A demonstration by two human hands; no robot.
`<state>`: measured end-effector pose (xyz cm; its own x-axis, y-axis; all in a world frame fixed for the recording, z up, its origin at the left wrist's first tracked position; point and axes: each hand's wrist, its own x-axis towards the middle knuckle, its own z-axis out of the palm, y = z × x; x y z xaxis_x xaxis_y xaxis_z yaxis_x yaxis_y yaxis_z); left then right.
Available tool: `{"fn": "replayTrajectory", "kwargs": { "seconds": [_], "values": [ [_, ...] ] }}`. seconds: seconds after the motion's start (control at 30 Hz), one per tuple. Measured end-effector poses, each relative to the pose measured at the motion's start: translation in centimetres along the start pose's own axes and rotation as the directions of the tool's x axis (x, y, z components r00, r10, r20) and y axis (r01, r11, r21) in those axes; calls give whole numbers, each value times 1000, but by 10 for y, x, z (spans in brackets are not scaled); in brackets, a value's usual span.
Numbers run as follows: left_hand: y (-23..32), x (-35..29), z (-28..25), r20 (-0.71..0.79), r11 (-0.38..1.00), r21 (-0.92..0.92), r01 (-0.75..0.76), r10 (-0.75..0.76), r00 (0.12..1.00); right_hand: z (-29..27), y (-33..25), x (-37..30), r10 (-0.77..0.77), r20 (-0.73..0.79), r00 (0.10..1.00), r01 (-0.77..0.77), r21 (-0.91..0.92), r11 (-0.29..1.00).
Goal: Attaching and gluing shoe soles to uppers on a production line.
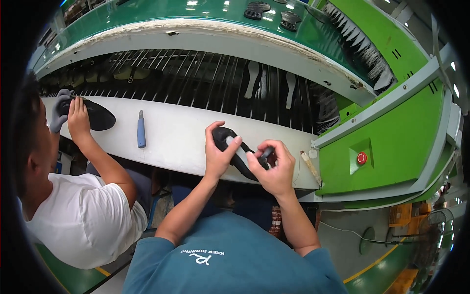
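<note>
Over the near edge of the white bench I hold a black shoe upper (238, 165) with a pale grey strip along its opening. My left hand (219, 153) grips its far left end, thumb on the grey strip. My right hand (275, 169) is closed at the other end, thumb and fingers pinching a dark part of the upper there; the fingers partly hide that part. To the left of my hands, a blue-handled utility knife (141, 131) lies on the bench, blade end pointing away from me.
At left, a co-worker in a white shirt (83, 215) holds a black shoe part (99, 115). Behind the white bench (171, 122) are metal rollers carrying pale-striped pieces. Above runs a green conveyor (161, 10). A green machine with a red button (362, 158) and a worn brush (309, 164) are at right.
</note>
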<state>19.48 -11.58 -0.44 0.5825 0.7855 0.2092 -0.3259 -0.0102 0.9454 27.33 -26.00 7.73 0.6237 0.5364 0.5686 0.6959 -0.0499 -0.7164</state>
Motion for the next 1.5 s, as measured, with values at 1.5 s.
{"fn": "replayTrajectory", "kwargs": {
  "seconds": [1.5],
  "values": [
    [62,-54,-6,363,971,-158,181,-113,925,-18,-22,-59,310,393,866,-495,584,643]
  ]
}}
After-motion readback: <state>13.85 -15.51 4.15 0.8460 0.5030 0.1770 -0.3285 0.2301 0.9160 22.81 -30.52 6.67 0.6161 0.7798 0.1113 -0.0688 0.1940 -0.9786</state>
